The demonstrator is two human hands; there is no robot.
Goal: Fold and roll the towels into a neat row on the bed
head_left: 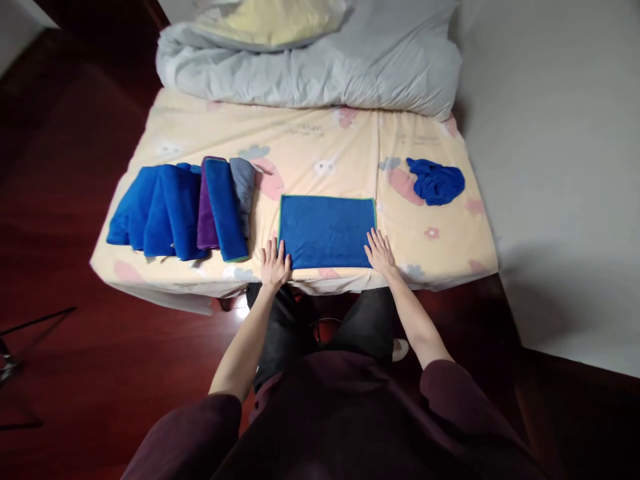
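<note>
A blue towel (327, 232) with green edging lies flat as a rectangle near the front edge of the bed. My left hand (275, 265) rests at its lower left corner, fingers stretched out. At the lower right corner my right hand (381, 252) lies with fingers spread over the cloth's edge. To the left sits a row of folded towels: several blue ones (165, 210), a purple one (207, 210), another blue one with green edging (226, 208) and a grey one (243, 190). A crumpled blue cloth (437, 181) lies off to the right.
The bed has a cream patterned sheet (320, 157). A grey-white quilt (310, 73) and a yellow cloth or pillow (280, 20) are bunched at its far end. A pale wall (560, 173) stands close on the right. Dark thin legs of a stand (37, 320) show on the red floor at left.
</note>
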